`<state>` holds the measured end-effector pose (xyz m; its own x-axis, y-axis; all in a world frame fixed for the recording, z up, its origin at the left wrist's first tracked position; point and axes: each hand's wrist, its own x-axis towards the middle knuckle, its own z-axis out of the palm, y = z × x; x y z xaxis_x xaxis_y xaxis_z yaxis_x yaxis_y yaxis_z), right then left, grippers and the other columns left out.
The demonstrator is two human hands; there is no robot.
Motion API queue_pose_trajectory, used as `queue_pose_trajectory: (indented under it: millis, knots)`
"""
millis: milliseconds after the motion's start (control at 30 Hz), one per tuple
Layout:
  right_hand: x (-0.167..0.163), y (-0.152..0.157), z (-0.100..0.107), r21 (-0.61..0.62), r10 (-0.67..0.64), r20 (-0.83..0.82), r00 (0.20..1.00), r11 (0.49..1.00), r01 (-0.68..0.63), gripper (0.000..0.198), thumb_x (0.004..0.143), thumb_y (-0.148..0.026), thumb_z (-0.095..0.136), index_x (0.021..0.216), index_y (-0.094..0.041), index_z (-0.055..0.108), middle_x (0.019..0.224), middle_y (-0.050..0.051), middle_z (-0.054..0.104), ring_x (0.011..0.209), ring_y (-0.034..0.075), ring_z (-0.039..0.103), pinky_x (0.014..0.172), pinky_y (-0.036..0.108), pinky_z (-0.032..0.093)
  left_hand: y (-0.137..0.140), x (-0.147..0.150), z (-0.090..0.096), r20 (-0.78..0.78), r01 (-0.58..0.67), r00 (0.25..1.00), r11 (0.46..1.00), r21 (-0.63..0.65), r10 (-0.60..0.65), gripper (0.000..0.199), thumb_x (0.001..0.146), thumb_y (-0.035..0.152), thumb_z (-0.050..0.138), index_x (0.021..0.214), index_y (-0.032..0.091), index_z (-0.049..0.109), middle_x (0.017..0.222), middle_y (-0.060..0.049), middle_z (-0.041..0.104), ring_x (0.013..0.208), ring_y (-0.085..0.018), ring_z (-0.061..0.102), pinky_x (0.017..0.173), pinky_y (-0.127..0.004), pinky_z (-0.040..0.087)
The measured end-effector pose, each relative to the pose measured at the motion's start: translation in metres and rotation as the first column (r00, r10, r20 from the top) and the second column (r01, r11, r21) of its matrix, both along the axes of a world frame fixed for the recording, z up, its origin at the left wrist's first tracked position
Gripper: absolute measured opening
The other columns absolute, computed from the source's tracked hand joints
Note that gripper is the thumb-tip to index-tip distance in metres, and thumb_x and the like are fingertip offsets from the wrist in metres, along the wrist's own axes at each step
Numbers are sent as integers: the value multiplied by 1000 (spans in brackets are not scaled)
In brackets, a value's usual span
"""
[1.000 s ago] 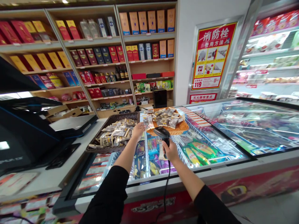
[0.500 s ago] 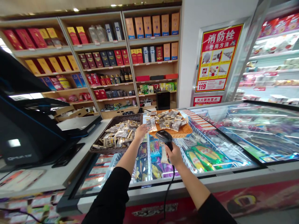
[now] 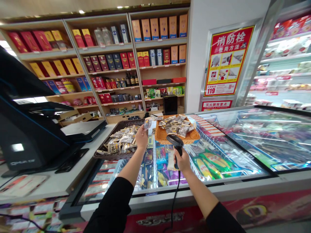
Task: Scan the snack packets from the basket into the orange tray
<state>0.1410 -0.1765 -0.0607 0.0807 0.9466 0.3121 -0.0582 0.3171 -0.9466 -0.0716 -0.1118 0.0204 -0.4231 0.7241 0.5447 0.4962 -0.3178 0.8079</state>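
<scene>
Pinched in my left hand point(image 3: 141, 138) is a small clear snack packet point(image 3: 147, 123), raised above the right edge of a dark brown wicker basket point(image 3: 103, 142) full of similar packets. My right hand point(image 3: 182, 159) is wrapped round the handle of a black barcode scanner point(image 3: 175, 142), its head tilted up and to the left. From the scanner's grip a black cord point(image 3: 175, 199) hangs down. Just behind the scanner sits an orange wicker basket point(image 3: 161, 138) holding a pile of the same kind of packets point(image 3: 178, 124).
Both baskets rest on a glass-topped chest freezer point(image 3: 245, 142) with bagged goods inside. At left, a dark checkout machine point(image 3: 26, 129) and a flat scale point(image 3: 84, 128) stand on a white counter point(image 3: 53, 184). Shelves of boxed goods point(image 3: 119, 61) line the back wall.
My left hand has moved up and left with the packet, away from the orange basket toward the dark one. My right hand has shifted the scanner slightly to the right.
</scene>
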Motion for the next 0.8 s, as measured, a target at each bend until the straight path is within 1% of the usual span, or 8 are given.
queue_pose_trajectory:
  millis: [67,133,233,300,433,533,700,800]
  knots:
    - [1,2,-1,-16,-6,-31,1000,1000,5,32,82,-53,53,81,-21,48,46,-6,51,33,13,47,36,25,40,-15,-19,8,-148,-137,978,988,68,145,43,84,16,45,124,26,59,129,-7,58,124,-25,48,108,-43,30]
    - [1,2,-1,-18,-9,-49,999,1000,9,32,82,-53,53,80,-22,48,45,-6,51,32,13,47,36,25,40,-26,-41,13,-266,-221,938,975,33,221,43,79,11,50,116,28,64,134,-7,54,133,-29,37,112,-50,19]
    - [-2,2,0,-25,-37,-79,996,999,35,34,81,-54,54,80,-21,48,45,-6,50,33,14,47,36,25,40,-33,-66,14,-394,-289,898,937,-197,194,34,68,6,60,93,24,73,128,-12,57,136,-38,28,109,-60,16]
    - [-3,4,2,-48,-58,-129,990,997,52,35,81,-56,55,79,-22,47,46,-6,50,33,14,47,35,25,40,-30,-65,16,-426,-288,889,926,-243,165,33,65,4,61,89,22,73,128,-12,57,135,-39,29,108,-61,18]
    - [7,19,4,-95,-140,-212,967,988,122,36,79,-56,56,72,-23,42,47,-6,50,32,13,47,34,25,39,-7,-18,23,-456,-63,890,986,-153,-14,33,70,6,56,92,23,73,125,-8,60,128,-31,43,111,-50,23]
    - [18,32,6,-124,-247,-223,943,967,224,37,77,-56,58,70,-23,42,46,-6,50,31,13,46,33,25,38,24,40,25,-441,147,852,938,-315,-282,26,72,11,59,90,23,74,109,-9,68,110,-27,57,105,-39,36]
    - [25,40,6,-135,-341,-212,916,939,318,36,79,-54,57,69,-23,43,44,-7,49,31,13,46,33,25,38,81,120,8,-639,63,630,849,-524,-441,38,77,31,64,113,18,65,116,-12,65,111,-26,58,96,-34,43]
    - [23,43,4,-133,-359,-187,914,932,338,36,80,-55,56,69,-23,45,43,-7,49,30,13,46,33,25,38,106,139,-6,-646,-18,609,806,-591,-460,50,73,41,69,116,17,61,118,-16,64,110,-29,59,91,-35,45]
